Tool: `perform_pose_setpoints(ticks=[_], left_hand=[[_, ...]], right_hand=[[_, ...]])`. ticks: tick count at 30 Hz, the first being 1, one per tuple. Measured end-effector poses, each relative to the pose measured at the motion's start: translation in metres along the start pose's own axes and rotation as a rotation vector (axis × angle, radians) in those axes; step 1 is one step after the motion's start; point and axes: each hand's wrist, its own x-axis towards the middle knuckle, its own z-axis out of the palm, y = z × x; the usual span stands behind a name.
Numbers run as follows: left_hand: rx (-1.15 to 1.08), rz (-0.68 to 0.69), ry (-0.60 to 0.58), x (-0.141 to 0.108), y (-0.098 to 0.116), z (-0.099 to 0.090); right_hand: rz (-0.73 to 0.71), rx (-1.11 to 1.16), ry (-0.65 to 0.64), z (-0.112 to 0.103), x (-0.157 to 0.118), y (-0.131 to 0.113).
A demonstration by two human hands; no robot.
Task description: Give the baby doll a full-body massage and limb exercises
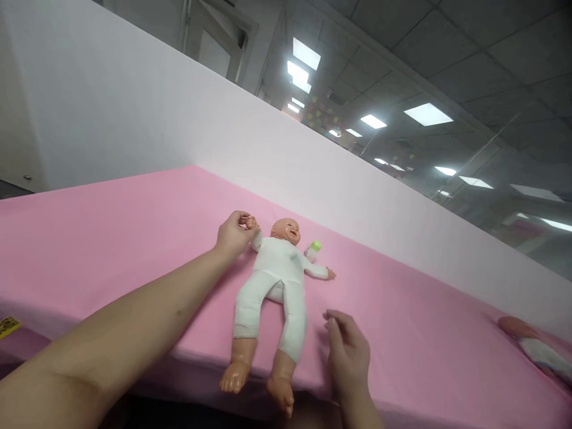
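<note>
Left hand (235,232) has its fingers closed round the doll's (279,259) little fist (251,222), I'd guess to steady that arm (257,240). Right hand (351,351) hangs half-curled, seemingly empty, bit blurry tho.

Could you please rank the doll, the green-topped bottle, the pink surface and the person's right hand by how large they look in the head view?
Largest to smallest:
1. Pink surface
2. Doll
3. Right hand, which looks nearer the camera than the bottle
4. Green-topped bottle
</note>
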Motion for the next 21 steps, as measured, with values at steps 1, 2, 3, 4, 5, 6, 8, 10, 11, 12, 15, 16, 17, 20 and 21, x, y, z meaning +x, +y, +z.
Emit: perform_pose_setpoints(ticks=[1, 2, 3, 4, 5, 6, 8, 10, 11, 12, 15, 16, 17, 20, 21], left_hand=[[0.014, 0.045, -0.033, -0.008, 0.005, 0.007], [0.053, 0.098, -0.082, -0.017, 0.010, 0.014], [0.111, 0.162, -0.145, -0.024, 0.014, 0.019], [0.183, 0.239, -0.223, -0.030, 0.017, 0.023], [0.260, 0.326, -0.301, -0.034, 0.020, 0.026], [0.332, 0.416, -0.369, -0.037, 0.021, 0.028], [0.446, 0.582, -0.486, -0.040, 0.022, 0.030], [0.526, 0.678, -0.562, -0.039, 0.023, 0.028], [0.557, 0.700, -0.591, -0.038, 0.023, 0.028], [0.585, 0.710, -0.615, -0.037, 0.023, 0.027], [0.644, 0.689, -0.652, -0.035, 0.025, 0.025], [0.653, 0.676, -0.666, -0.035, 0.025, 0.025], [0.657, 0.665, -0.680, -0.035, 0.024, 0.025], [0.656, 0.658, -0.704, -0.034, 0.021, 0.026], [0.654, 0.663, -0.704, -0.034, 0.019, 0.026]], right_hand=[[-0.038, 0.011, -0.026, 0.000, -0.017, -0.001], [-0.075, 0.012, -0.035, 0.001, -0.033, -0.002], [-0.124, 0.009, -0.040, 0.002, -0.047, -0.004], [-0.167, 0.003, -0.026, 0.003, -0.060, -0.006], [-0.180, -0.011, -0.015, 0.005, -0.070, -0.009], [-0.196, -0.030, -0.029, 0.006, -0.078, -0.013], [-0.235, -0.090, -0.104, 0.007, -0.088, -0.024], [-0.305, -0.170, -0.219, 0.007, -0.090, -0.036], [-0.339, -0.212, -0.267, 0.007, -0.090, -0.042], [-0.366, -0.253, -0.307, 0.007, -0.089, -0.046], [-0.427, -0.339, -0.345, 0.012, -0.087, -0.055], [-0.439, -0.357, -0.337, 0.016, -0.087, -0.056], [-0.441, -0.370, -0.315, 0.020, -0.088, -0.058], [-0.410, -0.380, -0.227, 0.031, -0.090, -0.059], [-0.400, -0.372, -0.211, 0.033, -0.091, -0.059]])
